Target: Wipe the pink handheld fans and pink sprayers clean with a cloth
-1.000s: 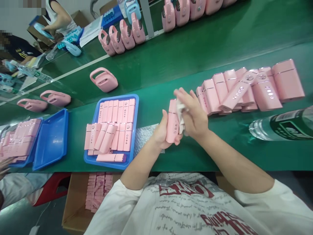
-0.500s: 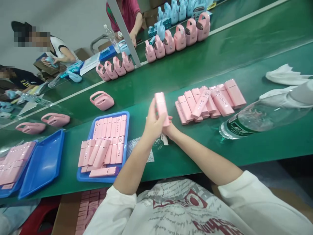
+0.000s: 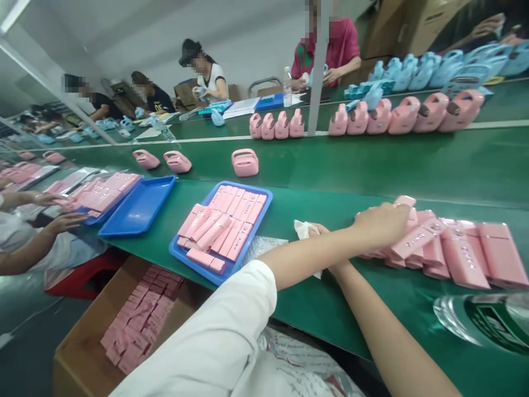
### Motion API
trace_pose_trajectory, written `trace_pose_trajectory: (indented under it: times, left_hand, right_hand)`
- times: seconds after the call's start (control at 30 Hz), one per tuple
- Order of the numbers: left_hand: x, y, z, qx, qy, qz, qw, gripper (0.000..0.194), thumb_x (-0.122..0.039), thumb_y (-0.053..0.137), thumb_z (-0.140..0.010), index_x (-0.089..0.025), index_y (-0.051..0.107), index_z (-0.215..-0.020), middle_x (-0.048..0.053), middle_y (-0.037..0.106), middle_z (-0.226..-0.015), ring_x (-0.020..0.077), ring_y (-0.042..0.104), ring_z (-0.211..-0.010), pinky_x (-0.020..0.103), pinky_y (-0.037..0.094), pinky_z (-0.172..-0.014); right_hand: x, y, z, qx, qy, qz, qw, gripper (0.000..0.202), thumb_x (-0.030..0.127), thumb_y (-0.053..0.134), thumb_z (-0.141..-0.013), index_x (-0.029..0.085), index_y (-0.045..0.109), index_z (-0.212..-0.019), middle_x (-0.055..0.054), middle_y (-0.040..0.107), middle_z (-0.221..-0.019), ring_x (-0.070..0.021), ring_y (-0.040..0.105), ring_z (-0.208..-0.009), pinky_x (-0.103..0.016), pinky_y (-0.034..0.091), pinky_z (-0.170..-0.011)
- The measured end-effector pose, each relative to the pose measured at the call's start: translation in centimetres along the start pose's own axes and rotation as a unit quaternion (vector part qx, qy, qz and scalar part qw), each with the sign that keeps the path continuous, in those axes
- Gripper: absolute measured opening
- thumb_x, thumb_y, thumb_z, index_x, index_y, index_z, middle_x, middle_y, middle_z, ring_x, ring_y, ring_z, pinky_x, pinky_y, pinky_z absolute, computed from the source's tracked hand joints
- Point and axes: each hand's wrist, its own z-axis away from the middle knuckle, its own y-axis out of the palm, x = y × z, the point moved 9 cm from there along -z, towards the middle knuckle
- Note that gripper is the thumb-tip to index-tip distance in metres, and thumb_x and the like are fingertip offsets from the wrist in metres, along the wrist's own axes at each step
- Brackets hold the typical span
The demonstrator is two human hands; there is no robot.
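My left hand (image 3: 382, 225) reaches across over my right forearm to a pile of pink plastic casings (image 3: 463, 253) at the right. Its fingers are closed round a pink casing (image 3: 405, 202), whose end pokes out above them; the rest is hidden by the hand. The casings are long, with a shiny band, and some show a row of small buttons. Nearer the middle, my right hand (image 3: 326, 242) is closed on a crumpled white cloth (image 3: 305, 228), partly hidden behind the left forearm.
A blue tray (image 3: 266, 199) full of pink casings sits to the left, beside bubble wrap (image 3: 264, 246) and a second blue tray (image 3: 138, 207). A clear bottle (image 3: 491, 317) lies in the near right corner. Pink handled housings (image 3: 378, 117) line the table's divider; co-workers sit opposite and left.
My left hand has carried the casing rightward to the pile, crossing over my right arm. The white cloth now shows in my right hand. The view has swung left.
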Motion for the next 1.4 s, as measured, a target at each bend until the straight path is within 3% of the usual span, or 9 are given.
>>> trace_pose_trajectory:
  times: [0.13, 0.23, 0.4, 0.5, 0.57, 0.67, 0.97, 1.17, 1.4]
  left_hand:
    - [0.7, -2.5, -0.1, -0.02, 0.018, -0.001, 1.0, 0.047, -0.041, 0.058, -0.086, -0.019, 0.051, -0.127, 0.023, 0.058, -0.118, 0.0364, 0.061, -0.108, 0.045, 0.052, -0.084]
    - [3.9, -9.4, -0.4, -0.1, -0.002, -0.061, 0.993, 0.062, -0.03, 0.056, -0.088, -0.01, 0.034, -0.142, 0.025, 0.047, -0.132, 0.0354, 0.053, -0.119, 0.044, 0.046, -0.096]
    - [16.4, -23.4, 2.1, -0.218, -0.254, -0.218, 0.917, 0.052, -0.012, 0.05, -0.088, -0.016, 0.038, -0.138, 0.017, 0.04, -0.142, 0.0291, 0.038, -0.132, 0.043, 0.035, -0.107]
    - [23.3, -27.4, 5.0, -0.226, -0.337, -0.218, 0.888, 0.048, -0.012, 0.054, -0.087, -0.011, 0.043, -0.134, 0.022, 0.036, -0.144, 0.0362, 0.033, -0.134, 0.052, 0.034, -0.106]
    - [26.7, -27.9, 6.5, -0.21, -0.361, -0.203, 0.886, 0.045, -0.019, 0.059, -0.087, -0.014, 0.048, -0.131, 0.019, 0.043, -0.14, 0.0332, 0.045, -0.126, 0.051, 0.041, -0.101]
    - [29.3, -27.9, 7.4, -0.213, -0.36, -0.197, 0.887, 0.042, -0.032, 0.058, -0.09, -0.018, 0.05, -0.129, 0.011, 0.049, -0.135, 0.0242, 0.055, -0.115, 0.046, 0.049, -0.095]
    - [29.5, -28.4, 5.5, -0.216, -0.37, -0.209, 0.879, 0.044, -0.034, 0.059, -0.089, -0.018, 0.05, -0.129, 0.011, 0.049, -0.135, 0.0252, 0.054, -0.117, 0.048, 0.049, -0.096]
    - [27.5, -27.5, 5.7, -0.209, -0.342, -0.211, 0.891, 0.039, -0.036, 0.057, -0.09, -0.016, 0.053, -0.124, 0.011, 0.054, -0.128, 0.0232, 0.057, -0.112, 0.046, 0.05, -0.093]
    - [20.2, -26.3, 7.5, -0.156, -0.136, -0.191, 0.959, 0.033, -0.004, 0.042, -0.087, -0.016, 0.057, -0.114, 0.009, 0.053, -0.13, 0.0167, 0.051, -0.119, 0.03, 0.039, -0.105]
  right_hand:
    - [-0.4, -0.4, 0.2, -0.005, 0.025, 0.016, 1.0, 0.037, 0.05, 0.069, -0.064, 0.024, 0.063, -0.09, -0.003, 0.068, -0.081, -0.0204, 0.063, -0.073, -0.032, 0.051, -0.064]
    - [-0.6, -0.4, 0.3, -0.01, 0.028, 0.028, 0.999, 0.034, 0.047, 0.068, -0.066, 0.022, 0.066, -0.09, -0.004, 0.07, -0.081, -0.0229, 0.064, -0.079, -0.032, 0.051, -0.066]
    - [-0.9, 0.0, 0.3, -0.01, 0.041, 0.029, 0.999, 0.04, 0.047, 0.065, -0.068, 0.019, 0.066, -0.096, -0.005, 0.07, -0.08, -0.022, 0.064, -0.076, -0.03, 0.049, -0.06]
    - [-0.8, 0.1, 0.2, -0.012, 0.047, 0.019, 0.999, 0.04, 0.047, 0.066, -0.066, 0.018, 0.066, -0.095, -0.004, 0.07, -0.078, -0.0208, 0.064, -0.071, -0.028, 0.048, -0.056]
    - [-0.8, 0.1, 0.1, -0.011, 0.054, 0.009, 0.998, 0.04, 0.046, 0.067, -0.065, 0.018, 0.067, -0.094, -0.004, 0.069, -0.074, -0.0198, 0.063, -0.067, -0.028, 0.047, -0.054]
    - [-0.7, 0.2, 0.2, -0.005, 0.07, -0.013, 0.997, 0.041, 0.046, 0.068, -0.063, 0.018, 0.066, -0.094, -0.002, 0.067, -0.067, -0.0188, 0.062, -0.06, -0.029, 0.047, -0.051]
    - [-0.3, 0.8, 0.6, 0.01, 0.096, -0.078, 0.992, 0.043, 0.046, 0.074, -0.057, 0.019, 0.063, -0.09, -0.001, 0.064, -0.06, -0.018, 0.059, -0.051, -0.029, 0.046, -0.048]
    - [0.5, 0.5, 0.5, 0.0, 0.089, -0.129, 0.988, 0.05, 0.04, 0.082, -0.05, 0.017, 0.062, -0.091, -0.001, 0.066, -0.068, -0.0148, 0.059, -0.056, -0.026, 0.046, -0.05]
    - [1.4, -0.8, 0.1, -0.026, 0.078, -0.175, 0.981, 0.045, 0.034, 0.08, -0.047, 0.014, 0.063, -0.083, -0.007, 0.067, -0.068, -0.0201, 0.062, -0.058, -0.031, 0.05, -0.049]
